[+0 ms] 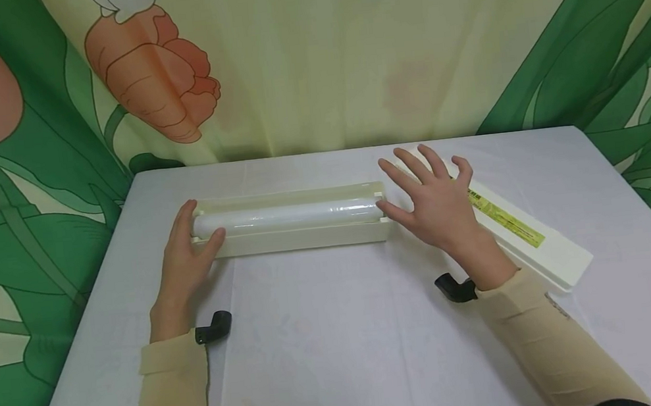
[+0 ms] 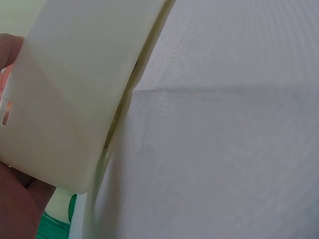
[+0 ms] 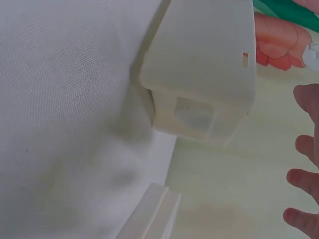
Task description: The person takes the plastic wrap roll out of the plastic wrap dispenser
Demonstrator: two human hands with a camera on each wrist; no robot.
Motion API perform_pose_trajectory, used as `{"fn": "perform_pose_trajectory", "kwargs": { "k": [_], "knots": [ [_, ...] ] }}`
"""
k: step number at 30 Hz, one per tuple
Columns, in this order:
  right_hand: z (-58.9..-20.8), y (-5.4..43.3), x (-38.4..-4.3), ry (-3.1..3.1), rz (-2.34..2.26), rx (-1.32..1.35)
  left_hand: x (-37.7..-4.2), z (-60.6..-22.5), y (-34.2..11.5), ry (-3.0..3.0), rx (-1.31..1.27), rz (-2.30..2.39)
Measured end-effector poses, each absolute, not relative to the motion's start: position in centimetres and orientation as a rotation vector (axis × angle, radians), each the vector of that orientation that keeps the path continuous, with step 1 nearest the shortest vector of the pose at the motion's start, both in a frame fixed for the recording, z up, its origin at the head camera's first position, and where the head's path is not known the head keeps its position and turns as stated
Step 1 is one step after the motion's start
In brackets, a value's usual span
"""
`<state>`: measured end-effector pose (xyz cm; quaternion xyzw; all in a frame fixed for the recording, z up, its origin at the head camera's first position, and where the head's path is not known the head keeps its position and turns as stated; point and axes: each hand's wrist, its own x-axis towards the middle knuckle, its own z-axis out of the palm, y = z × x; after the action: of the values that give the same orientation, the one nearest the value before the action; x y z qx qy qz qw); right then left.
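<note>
A long cream dispenser box [image 1: 305,239] lies lengthwise on the table with its top off. Inside it is a shiny, clear-white roll [image 1: 288,217] that looks like cling film. My left hand [image 1: 184,261] grips the box's left end, thumb over the front edge and fingers at the end wall; the left wrist view shows the box's plain side [image 2: 75,84] between thumb and fingers. My right hand [image 1: 438,208] is spread with its fingers apart beside the right end. Its thumb is close to the roll's end; whether it touches cannot be told. The right wrist view shows the box's end [image 3: 192,117].
A long white lid [image 1: 531,234] with a yellow-green label lies slantwise at the right, partly under my right hand and forearm. The table [image 1: 318,356] has a white cloth. A curtain with printed flowers [image 1: 317,65] hangs behind the table's far edge.
</note>
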<state>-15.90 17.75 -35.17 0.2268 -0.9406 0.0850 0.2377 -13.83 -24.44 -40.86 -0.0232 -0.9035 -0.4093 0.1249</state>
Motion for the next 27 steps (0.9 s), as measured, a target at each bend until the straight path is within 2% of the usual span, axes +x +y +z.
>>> {"fn": "perform_pose_trajectory", "kwargs": {
  "k": [27],
  "knots": [
    [-36.0,15.4,-17.2,-2.542,0.197,0.817,-13.8,-40.7,-24.5,-2.652,-0.049,-1.194]
  ]
}}
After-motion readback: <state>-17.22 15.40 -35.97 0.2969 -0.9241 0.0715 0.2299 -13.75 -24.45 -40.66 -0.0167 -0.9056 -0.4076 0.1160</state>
